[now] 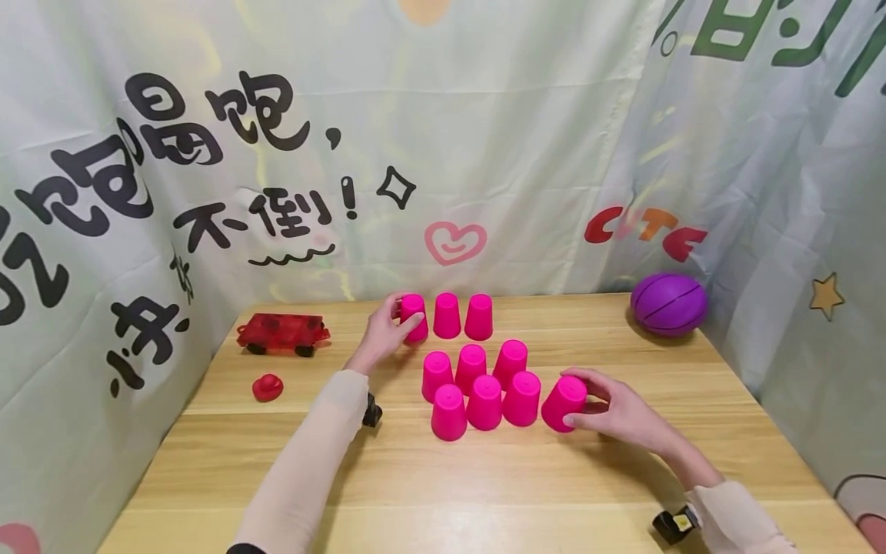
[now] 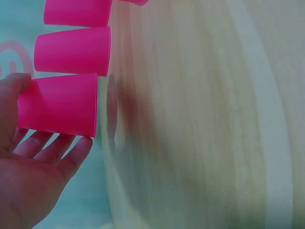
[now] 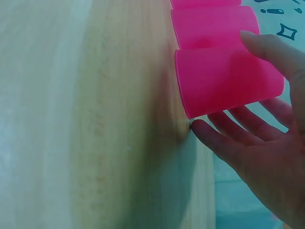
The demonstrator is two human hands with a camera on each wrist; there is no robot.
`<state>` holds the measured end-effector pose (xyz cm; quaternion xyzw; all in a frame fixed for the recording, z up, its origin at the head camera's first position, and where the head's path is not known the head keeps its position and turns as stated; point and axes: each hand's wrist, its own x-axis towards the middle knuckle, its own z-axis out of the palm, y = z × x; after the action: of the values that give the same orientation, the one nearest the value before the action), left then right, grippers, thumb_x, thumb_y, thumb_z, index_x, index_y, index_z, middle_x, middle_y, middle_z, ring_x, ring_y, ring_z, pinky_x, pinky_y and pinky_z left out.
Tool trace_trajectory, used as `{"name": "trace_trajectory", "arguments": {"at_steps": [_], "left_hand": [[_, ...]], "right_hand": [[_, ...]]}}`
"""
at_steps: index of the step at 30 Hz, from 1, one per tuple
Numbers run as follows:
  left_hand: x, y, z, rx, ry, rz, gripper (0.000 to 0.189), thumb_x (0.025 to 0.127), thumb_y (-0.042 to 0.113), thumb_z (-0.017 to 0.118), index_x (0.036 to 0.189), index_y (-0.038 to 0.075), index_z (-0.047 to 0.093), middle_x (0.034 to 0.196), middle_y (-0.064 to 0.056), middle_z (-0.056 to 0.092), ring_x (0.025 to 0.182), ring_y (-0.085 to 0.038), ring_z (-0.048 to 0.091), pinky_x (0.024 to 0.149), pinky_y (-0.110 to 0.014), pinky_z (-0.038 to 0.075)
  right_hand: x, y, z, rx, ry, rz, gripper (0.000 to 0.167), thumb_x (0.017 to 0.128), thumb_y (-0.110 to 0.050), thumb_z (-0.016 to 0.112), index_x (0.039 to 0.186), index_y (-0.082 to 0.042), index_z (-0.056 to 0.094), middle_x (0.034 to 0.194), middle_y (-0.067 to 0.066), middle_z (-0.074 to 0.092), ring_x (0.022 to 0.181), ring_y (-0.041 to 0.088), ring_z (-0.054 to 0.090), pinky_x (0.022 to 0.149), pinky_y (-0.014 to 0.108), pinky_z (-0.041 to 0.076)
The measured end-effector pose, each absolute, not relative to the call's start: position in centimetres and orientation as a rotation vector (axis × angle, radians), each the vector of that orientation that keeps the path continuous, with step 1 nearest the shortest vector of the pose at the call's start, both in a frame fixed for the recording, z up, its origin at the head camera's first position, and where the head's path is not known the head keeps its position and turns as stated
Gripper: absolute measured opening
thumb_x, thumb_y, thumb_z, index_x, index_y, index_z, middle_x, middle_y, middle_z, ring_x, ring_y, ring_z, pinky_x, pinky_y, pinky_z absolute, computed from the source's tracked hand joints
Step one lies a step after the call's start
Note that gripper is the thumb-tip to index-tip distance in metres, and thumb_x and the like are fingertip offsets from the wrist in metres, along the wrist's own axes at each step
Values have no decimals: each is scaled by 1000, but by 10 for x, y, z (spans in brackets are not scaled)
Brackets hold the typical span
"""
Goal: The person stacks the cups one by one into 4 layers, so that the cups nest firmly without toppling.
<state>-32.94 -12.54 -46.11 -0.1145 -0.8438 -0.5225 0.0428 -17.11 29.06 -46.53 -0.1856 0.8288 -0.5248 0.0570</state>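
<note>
Left hand grips leftmost back-row pink cup; right hand grips rightmost front-row pink cup, just beside next front-row cup. Sideways push there could topple that neighbour; too-light squeeze could let either gripped cup slip.

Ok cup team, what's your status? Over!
Left hand holding back row's left cup. Right hand holding front row's right cup. Ball, car aside, not blocking.
</note>
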Motion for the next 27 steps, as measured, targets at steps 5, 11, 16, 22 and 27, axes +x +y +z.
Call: {"name": "trace_trajectory", "arguments": {"at_steps": [5, 11, 16, 22, 27], "left_hand": [[-333, -125, -465, -325, -2582, -1598, 54, 99, 21, 75, 145, 7, 51, 136, -23, 67, 128, -40, 65, 105, -50, 58], [-336, -123, -466, -304, -2572, -1607, 54, 99, 21, 76, 144, 5, 51, 136, -25, 67, 128, -42, 65, 106, -52, 57], [-338, -121, -466, -297, -2570, -1607, 53, 99, 22, 76, 143, 5, 53, 133, -25, 68, 125, -41, 66, 103, -52, 59], [-342, -120, -468, -300, -2578, -1609, 52, 99, 22, 76, 143, 5, 53, 133, -25, 68, 125, -42, 66, 103, -52, 58], [-344, -119, -469, -289, -2593, -1614, 54, 99, 23, 75, 144, 5, 52, 136, -25, 66, 128, -42, 64, 106, -53, 57]], "right_hand": [[-170, 290, -469, -561, 2512, -1564, 70, 88, -11, 86, 146, 7, 51, 132, 26, 67, 111, 0, 69, 93, 23, 60], [-167, 290, -470, -523, 2584, -1479, 69, 87, -18, 87, 145, 3, 54, 128, 20, 70, 110, -1, 69, 94, 21, 59], [-166, 289, -469, -526, 2612, -1460, 67, 88, -18, 87, 144, 2, 56, 127, 18, 71, 110, -1, 68, 94, 21, 59], [-166, 289, -469, -530, 2610, -1458, 67, 88, -17, 87, 143, 3, 56, 125, 18, 71, 109, -2, 68, 94, 20, 59], [-166, 289, -468, -528, 2620, -1444, 66, 87, -18, 87, 142, 3, 56, 124, 18, 72, 109, -2, 68, 93, 21, 59]]}}
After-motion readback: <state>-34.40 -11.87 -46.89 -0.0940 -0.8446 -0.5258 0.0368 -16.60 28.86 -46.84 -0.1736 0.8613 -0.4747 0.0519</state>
